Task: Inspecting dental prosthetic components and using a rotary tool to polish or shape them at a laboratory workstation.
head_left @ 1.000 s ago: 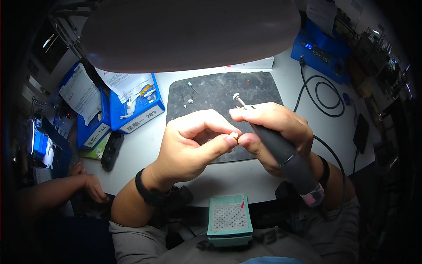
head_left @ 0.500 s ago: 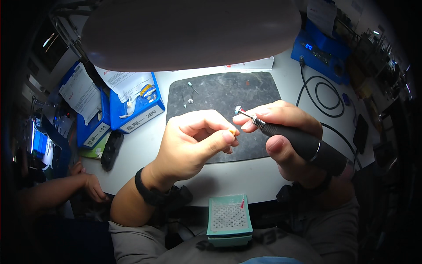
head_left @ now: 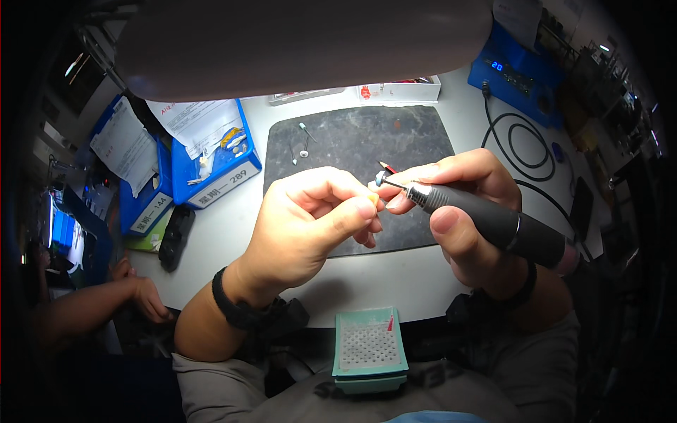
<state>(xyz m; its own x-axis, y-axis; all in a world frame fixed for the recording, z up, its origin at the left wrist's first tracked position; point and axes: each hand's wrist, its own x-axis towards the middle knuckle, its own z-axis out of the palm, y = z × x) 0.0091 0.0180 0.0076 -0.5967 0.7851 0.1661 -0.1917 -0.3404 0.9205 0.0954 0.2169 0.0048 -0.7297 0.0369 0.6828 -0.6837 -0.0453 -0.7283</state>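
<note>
My left hand (head_left: 296,222) pinches a small yellowish piece (head_left: 373,200) between thumb and forefinger; its shape is mostly hidden. In my right hand (head_left: 469,187) lies a black rotary handpiece (head_left: 486,217), its thin metal shank pointing left. At the shank's end a small pale wheel-shaped bit (head_left: 381,178) sits just above the pinched piece; I cannot tell whether they touch. A red pencil (head_left: 387,166) with a dark tip sticks out by the right fingers. Both hands are over a dark mat (head_left: 416,134), where several small shanked bits (head_left: 304,153) lie at the upper left.
Blue bins (head_left: 218,185) with papers stand on the left, beside a black case (head_left: 176,238). A blue control unit (head_left: 511,81) with a coiled cable is at the far right. A large lamp head (head_left: 303,49) hangs overhead. A green perforated tray (head_left: 368,345) is near my body. Another person's hand (head_left: 149,299) shows at left.
My left fingertips and the yellowish piece have risen closer to the wheel bit. The pencil tip shows more. The view has shifted slightly, uncovering white boxes behind the mat.
</note>
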